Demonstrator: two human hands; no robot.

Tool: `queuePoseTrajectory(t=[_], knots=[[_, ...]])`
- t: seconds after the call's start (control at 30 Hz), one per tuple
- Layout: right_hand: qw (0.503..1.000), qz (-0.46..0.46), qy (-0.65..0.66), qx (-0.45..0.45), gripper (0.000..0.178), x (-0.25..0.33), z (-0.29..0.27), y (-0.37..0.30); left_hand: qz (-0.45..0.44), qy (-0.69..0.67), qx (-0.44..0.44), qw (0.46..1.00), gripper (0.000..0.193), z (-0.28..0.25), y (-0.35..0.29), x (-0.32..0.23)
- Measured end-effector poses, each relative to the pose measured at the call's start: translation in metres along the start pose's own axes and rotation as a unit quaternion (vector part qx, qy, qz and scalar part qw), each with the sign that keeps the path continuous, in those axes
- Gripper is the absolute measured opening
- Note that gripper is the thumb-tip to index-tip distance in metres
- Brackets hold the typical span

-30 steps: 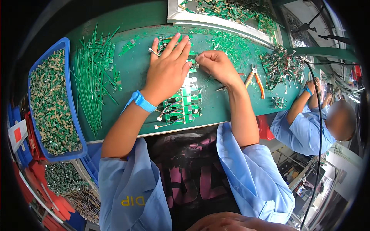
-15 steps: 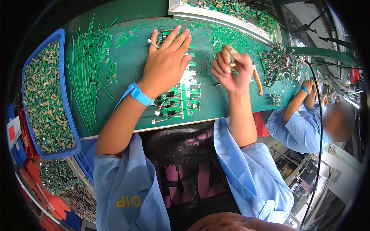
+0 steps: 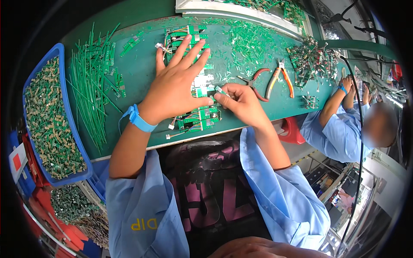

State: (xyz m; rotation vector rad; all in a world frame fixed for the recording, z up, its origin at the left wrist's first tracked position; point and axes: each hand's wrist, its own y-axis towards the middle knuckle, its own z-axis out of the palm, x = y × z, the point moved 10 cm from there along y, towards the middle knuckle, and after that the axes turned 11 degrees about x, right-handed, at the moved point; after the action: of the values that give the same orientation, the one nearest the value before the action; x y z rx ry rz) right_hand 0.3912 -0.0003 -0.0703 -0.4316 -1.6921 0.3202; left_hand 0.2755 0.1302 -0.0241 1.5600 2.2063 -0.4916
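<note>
A column of green circuit boards point(image 3: 209, 123) with coloured wire leads and white plugs lies on the green bench. My left hand point(image 3: 172, 90) is spread across the middle of it, fingers apart, covering several boards. A white plug point(image 3: 159, 45) on short wires pokes out beside its thumb-side fingertips. At the column's right edge, my right hand point(image 3: 244, 103) pinches a small green circuit board piece point(image 3: 220, 90) between thumb and forefinger. The piece's far end is close to the boards; whether it touches them I cannot tell.
Red-handled pliers point(image 3: 258, 84) and orange-handled cutters point(image 3: 280, 79) lie right of my right hand. Green scraps point(image 3: 254, 43) are strewn behind. Long green strips point(image 3: 88, 90) and a blue bin point(image 3: 88, 167) of small parts stand left. Wired parts point(image 3: 312, 60) are heaped right, near a co-worker point(image 3: 333, 129).
My right hand has come down and left from above the cutters to the boards' right edge, uncovering both tools. My left hand has shifted slightly nearer, its fingers spread wider.
</note>
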Motion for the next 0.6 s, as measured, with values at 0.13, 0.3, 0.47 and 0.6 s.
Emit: queuePoseTrajectory(t=[0.13,0.3,0.47,0.6], knots=[[0.999,-0.015,-0.042,-0.03,0.016,0.012,0.005,-0.005,-0.003,-0.004,0.008,1.0,0.111,0.001,0.004,-0.001],[0.991,-0.047,-0.115,-0.043,0.011,0.042,0.02,-0.019,-0.016,-0.007,0.002,1.0,0.115,0.005,-0.002,0.004],[0.949,-0.138,0.27,0.085,0.007,0.029,0.022,-0.032,0.011,-0.008,-0.021,1.0,0.116,0.0,-0.005,-0.002],[0.819,-0.114,0.51,0.238,0.004,0.01,0.038,-0.039,0.011,-0.003,0.005,1.0,0.124,0.001,-0.009,-0.011]])
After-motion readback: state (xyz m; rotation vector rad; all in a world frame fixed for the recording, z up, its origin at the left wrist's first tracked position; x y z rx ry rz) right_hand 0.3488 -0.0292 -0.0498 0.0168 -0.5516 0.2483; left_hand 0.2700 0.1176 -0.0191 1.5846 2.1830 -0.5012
